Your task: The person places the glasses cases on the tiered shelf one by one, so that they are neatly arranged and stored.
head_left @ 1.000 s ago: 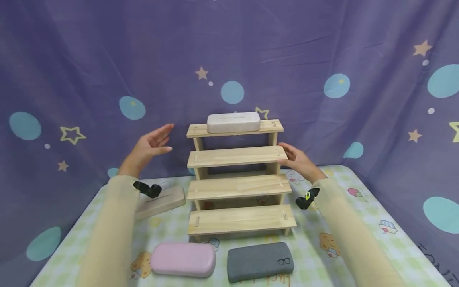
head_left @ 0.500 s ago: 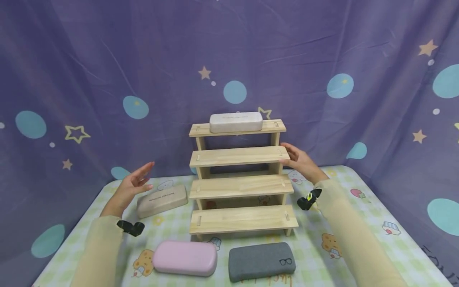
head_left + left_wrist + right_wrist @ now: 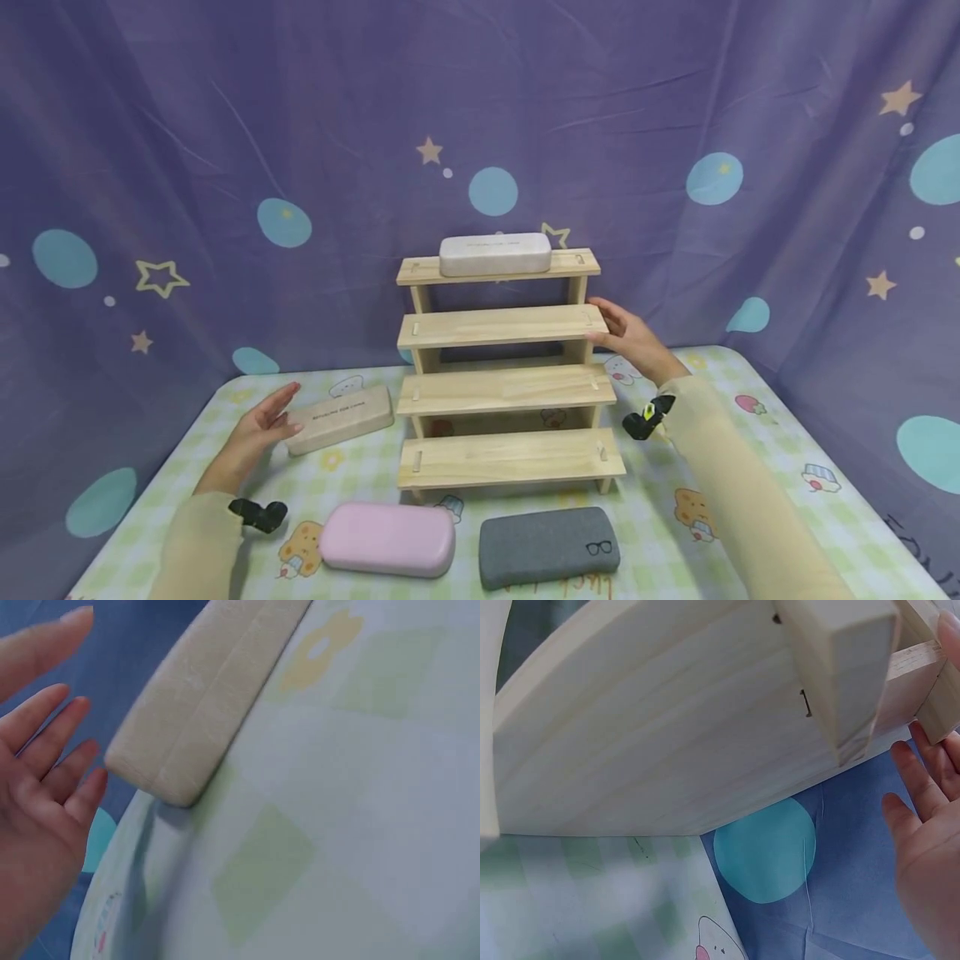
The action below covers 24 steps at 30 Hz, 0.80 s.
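While our left hand [image 3: 250, 437] spreads empty, a beige case [image 3: 347, 417] lies near. Our right hand [image 3: 632, 338] pinches the rack [image 3: 501, 327].

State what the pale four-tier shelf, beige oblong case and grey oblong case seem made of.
Pale four-tier wooden shelf: bare wood, apparently unvarnished; grain and slotted joints show.
Beige oblong case: possibly faux leather, low sheen; faint creases and veining close up.
Grey oblong case: probably fabric-covered, matte; mottled, cloth-like surface.
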Each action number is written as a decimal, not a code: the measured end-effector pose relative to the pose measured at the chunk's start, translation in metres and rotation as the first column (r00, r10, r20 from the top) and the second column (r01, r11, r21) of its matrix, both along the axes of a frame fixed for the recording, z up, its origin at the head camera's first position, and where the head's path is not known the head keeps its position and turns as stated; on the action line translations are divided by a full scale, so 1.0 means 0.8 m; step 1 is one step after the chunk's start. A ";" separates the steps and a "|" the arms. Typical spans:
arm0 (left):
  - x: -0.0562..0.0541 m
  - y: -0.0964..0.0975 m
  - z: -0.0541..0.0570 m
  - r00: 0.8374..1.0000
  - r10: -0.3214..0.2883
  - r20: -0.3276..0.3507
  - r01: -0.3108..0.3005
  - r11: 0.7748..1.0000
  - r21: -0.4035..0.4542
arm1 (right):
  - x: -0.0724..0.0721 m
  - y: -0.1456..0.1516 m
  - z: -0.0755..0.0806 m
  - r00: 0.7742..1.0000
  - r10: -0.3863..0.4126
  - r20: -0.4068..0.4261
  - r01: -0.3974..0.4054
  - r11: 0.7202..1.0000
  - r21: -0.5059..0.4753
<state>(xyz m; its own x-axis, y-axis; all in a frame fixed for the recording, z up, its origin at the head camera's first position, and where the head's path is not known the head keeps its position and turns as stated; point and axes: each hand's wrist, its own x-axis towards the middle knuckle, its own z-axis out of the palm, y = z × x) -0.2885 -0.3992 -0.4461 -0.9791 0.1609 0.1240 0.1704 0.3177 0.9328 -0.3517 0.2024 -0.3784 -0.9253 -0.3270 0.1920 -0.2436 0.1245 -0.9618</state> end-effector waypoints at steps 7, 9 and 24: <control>-0.004 -0.007 -0.028 0.997 -0.033 0.069 0.031 0.999 0.037 | 0.000 0.002 -0.001 1.000 -0.008 0.003 0.008 1.000 -0.003; -0.005 -0.007 -0.034 0.996 -0.041 0.074 0.037 0.998 0.060 | -0.001 0.001 -0.001 1.000 -0.008 0.004 0.008 1.000 -0.008; -0.006 -0.005 -0.034 0.993 -0.005 0.121 0.011 0.999 -0.048 | -0.002 0.000 -0.002 1.000 -0.003 0.009 0.003 1.000 -0.020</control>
